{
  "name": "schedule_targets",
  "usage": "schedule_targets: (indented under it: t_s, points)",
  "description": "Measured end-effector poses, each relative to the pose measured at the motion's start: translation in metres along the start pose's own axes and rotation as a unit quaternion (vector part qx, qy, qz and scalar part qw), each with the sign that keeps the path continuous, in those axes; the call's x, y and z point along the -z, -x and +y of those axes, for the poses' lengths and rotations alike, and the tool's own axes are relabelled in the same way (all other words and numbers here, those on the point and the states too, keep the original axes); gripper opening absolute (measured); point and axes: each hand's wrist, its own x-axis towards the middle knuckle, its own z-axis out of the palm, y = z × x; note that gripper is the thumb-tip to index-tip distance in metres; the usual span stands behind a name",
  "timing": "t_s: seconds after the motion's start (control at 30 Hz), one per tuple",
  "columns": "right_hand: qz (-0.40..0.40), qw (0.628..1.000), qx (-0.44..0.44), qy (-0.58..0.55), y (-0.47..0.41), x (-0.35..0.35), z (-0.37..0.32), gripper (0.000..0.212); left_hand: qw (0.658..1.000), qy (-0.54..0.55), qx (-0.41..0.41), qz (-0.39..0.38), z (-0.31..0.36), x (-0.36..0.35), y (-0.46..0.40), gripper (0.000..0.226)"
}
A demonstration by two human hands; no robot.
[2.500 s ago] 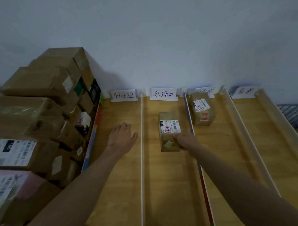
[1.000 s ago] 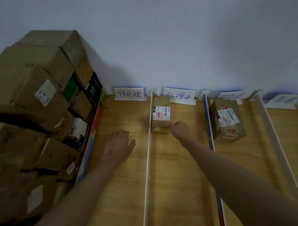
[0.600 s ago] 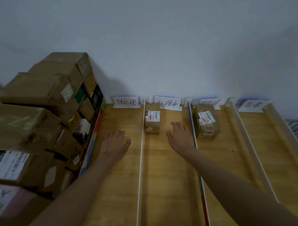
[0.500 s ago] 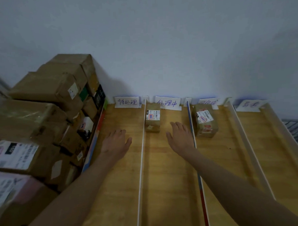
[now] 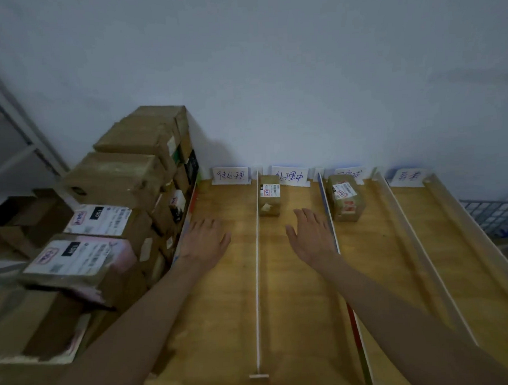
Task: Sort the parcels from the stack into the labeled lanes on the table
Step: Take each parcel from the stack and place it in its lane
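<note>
A small brown parcel [image 5: 269, 195] with a white label lies at the far end of the second lane, against the divider. A bigger taped parcel [image 5: 345, 198] sits at the far end of the third lane. The stack of cardboard parcels [image 5: 113, 198] rises on the left of the wooden table [image 5: 295, 307]. My left hand [image 5: 204, 241] rests flat in the first lane, fingers straight, holding nothing. My right hand [image 5: 311, 236] hovers open in the second lane, a short way behind the small parcel and apart from it.
Four paper lane labels [image 5: 231, 175] stand along the wall. Thin white dividers [image 5: 257, 279] separate the lanes; a coloured strip [image 5: 351, 304] marks the second divider. The first and fourth lanes hold no parcels. A wire grid [image 5: 495, 213] lies right of the table.
My right hand pushed the small parcel up the second lane to the far end, let go, and drew back open. The left hand stayed in the first lane.
</note>
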Motion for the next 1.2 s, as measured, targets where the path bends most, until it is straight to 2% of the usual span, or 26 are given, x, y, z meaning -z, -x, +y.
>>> schedule_targets:
  t_s: [0.33,0.47,0.67,0.93,1.07,1.2]
  points:
    - [-0.003,0.999,0.03,-0.016,0.108,0.012,-0.1,0.046,1.0,0.005,-0.002,0.021,-0.05,0.039,0.132,0.052]
    - [-0.005,0.998,0.053,-0.029,0.125,0.015,-0.143,0.045,0.999,-0.002,0.02,0.049,-0.084,0.059,0.164,0.045]
    - [-0.024,0.995,0.086,-0.049,0.124,0.014,-0.206,0.047,0.994,0.005,0.071,0.077,-0.14,0.085,0.193,0.049]
    - [-0.005,0.989,0.113,-0.096,0.061,0.025,-0.265,0.045,0.989,-0.041,0.124,0.075,-0.222,0.107,0.141,0.052]
    - [-0.008,0.986,0.088,-0.144,0.007,0.024,-0.278,0.046,0.988,-0.034,0.132,0.076,-0.248,0.121,0.094,0.056]
    - [-0.049,0.975,0.038,-0.213,-0.038,0.019,-0.29,0.06,0.985,0.003,0.152,0.083,-0.266,0.129,0.05,0.058]
